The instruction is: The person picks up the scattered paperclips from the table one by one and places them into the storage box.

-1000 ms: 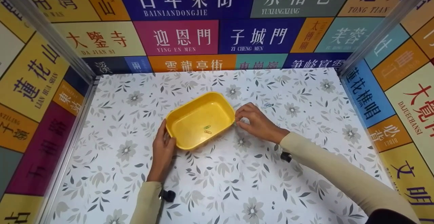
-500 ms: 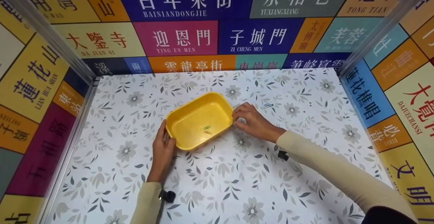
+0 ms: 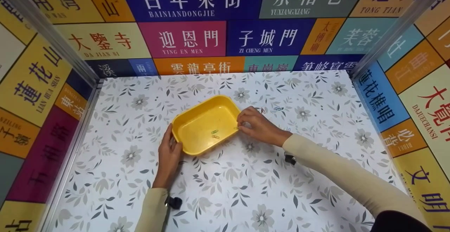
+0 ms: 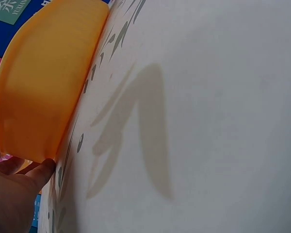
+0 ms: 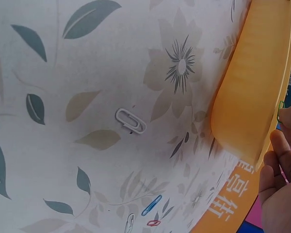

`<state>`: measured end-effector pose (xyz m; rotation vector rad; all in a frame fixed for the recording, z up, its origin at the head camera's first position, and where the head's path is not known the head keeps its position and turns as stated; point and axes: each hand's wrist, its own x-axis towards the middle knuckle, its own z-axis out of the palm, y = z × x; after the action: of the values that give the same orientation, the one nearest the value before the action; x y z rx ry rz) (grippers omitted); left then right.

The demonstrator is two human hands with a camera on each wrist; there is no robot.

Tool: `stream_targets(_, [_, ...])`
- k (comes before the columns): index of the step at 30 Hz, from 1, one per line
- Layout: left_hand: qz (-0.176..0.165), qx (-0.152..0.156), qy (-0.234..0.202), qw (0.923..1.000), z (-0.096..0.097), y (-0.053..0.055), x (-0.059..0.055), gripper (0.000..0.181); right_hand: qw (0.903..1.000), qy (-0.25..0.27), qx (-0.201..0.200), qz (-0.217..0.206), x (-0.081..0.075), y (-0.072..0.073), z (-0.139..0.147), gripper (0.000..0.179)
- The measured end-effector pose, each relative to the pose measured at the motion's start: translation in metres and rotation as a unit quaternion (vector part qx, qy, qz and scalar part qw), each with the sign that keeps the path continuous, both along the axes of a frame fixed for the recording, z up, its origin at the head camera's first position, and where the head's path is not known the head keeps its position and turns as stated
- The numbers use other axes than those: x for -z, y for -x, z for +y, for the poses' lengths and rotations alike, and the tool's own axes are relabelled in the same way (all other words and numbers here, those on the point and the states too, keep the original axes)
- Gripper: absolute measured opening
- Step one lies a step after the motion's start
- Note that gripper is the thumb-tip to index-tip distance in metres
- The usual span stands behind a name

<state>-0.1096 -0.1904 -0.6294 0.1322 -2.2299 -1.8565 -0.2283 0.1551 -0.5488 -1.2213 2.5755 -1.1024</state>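
Note:
A yellow plastic basin (image 3: pixel 200 123) rests on the table. Inside it lie a green paper clip (image 3: pixel 214 131) and an orange paper clip (image 3: pixel 215 137). My left hand (image 3: pixel 170 153) holds the basin's left end, thumb near the front corner and fingers along the outer wall; in the left wrist view, fingertips (image 4: pixel 43 172) touch the basin's lower edge. At the opposite end, my right hand (image 3: pixel 258 124) is over the rim, its thumb and index finger pinching a green paper clip (image 5: pixel 281 111), whose tip shows just inside the basin.
Right of the basin, a red paper clip (image 3: pixel 263 110) and a blue paper clip (image 3: pixel 278 108) lie on the floral tabletop (image 3: pixel 211 200). A white paper clip (image 5: pixel 131 121) and another white clip (image 5: pixel 130 223) lie nearby. Panels with large characters (image 3: pixel 191 0) wall in the back and sides.
My right hand has moved left with its paper clip, from beside the basin to over its right rim. The red clip has come into view behind it. Left hand and basin stay put.

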Motion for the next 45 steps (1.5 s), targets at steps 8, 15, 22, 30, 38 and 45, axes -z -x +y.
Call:
stream_targets(8, [0.007,-0.002,-0.001,1.0000,0.001,0.000,0.000,0.074,0.9996,0.000,-0.016,0.022,0.002,0.001,-0.004,0.006])
stream_targets(15, [0.000,-0.006,-0.005,1.0000,0.003,0.001,-0.001,0.074,0.9999,-0.011,-0.011,0.004,0.001,0.004,-0.008,0.005])
stream_targets(22, [-0.004,-0.004,-0.002,1.0000,0.003,0.001,-0.002,0.074,0.9996,-0.023,-0.016,-0.007,-0.001,0.007,-0.012,0.004])
stream_targets(30, [-0.003,0.001,-0.005,1.0000,0.002,0.001,0.000,0.075,0.9993,-0.019,-0.032,0.004,0.001,0.011,-0.020,0.004])
stream_targets(38, [-0.004,-0.004,0.007,1.0000,0.001,0.001,0.001,0.075,0.9984,-0.040,-0.020,-0.036,-0.002,0.017,-0.030,0.005])
stream_targets(45, [-0.001,-0.004,0.004,1.0000,0.000,0.000,0.002,0.077,0.9961,-0.058,-0.028,-0.060,-0.006,0.025,-0.041,0.008])
